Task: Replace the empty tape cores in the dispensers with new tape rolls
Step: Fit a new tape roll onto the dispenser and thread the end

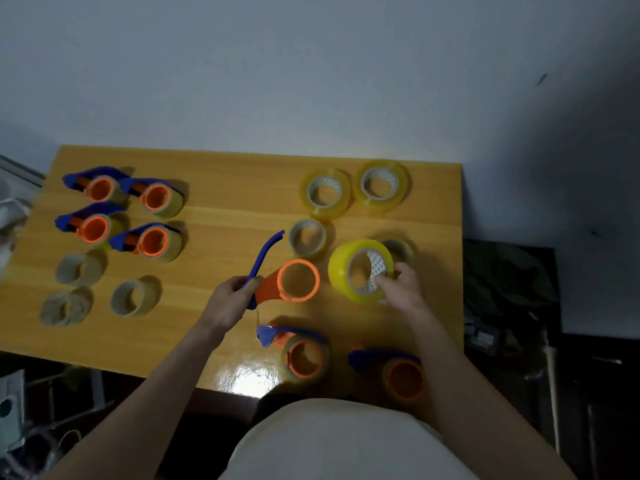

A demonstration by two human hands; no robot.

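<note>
**While one hand grips a bare dispenser, the other takes a fresh roll**

While the left hand [231, 299] is closed around the blue handle of an empty dispenser [290, 280], its orange drum bare, the right hand [401, 287] clamps a full yellow tape roll [341, 268] just beside that drum, fingers hooked through its core. Both are held over the wooden surface [225, 216]. Two more rolls [381, 183] lie at the far right, four loaded dispensers [152, 199] at the far left, and empty cores [133, 297] lie nearer on the left.
</note>
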